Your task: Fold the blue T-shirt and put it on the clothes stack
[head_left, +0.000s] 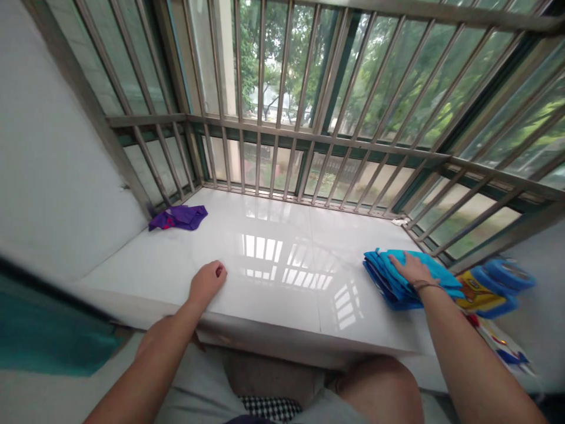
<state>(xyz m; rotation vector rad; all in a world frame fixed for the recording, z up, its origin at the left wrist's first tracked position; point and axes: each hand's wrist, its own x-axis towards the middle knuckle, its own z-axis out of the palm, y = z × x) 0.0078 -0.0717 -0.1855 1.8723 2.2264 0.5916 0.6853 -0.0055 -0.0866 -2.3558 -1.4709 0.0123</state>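
My right hand (pixel 411 268) lies flat, fingers stretched out, on a folded stack of blue cloth (pixel 386 277) at the right of the white window ledge (pixel 282 288). The stack is bright blue on top, with darker blue layers beneath. My left hand (pixel 208 282) rests near the front edge of the ledge, curled into a loose fist; nothing shows inside it. Beyond it, by the left wall, a crumpled purple cloth (pixel 180 218) with a small red patch lies on the ledge.
Metal window bars (pixel 304 135) enclose the ledge at the back and sides. To the right of the blue stack stand a blue and yellow container (pixel 489 288) and a white packet (pixel 503 341) with coloured print. A teal panel (pixel 48 324) is at the lower left.
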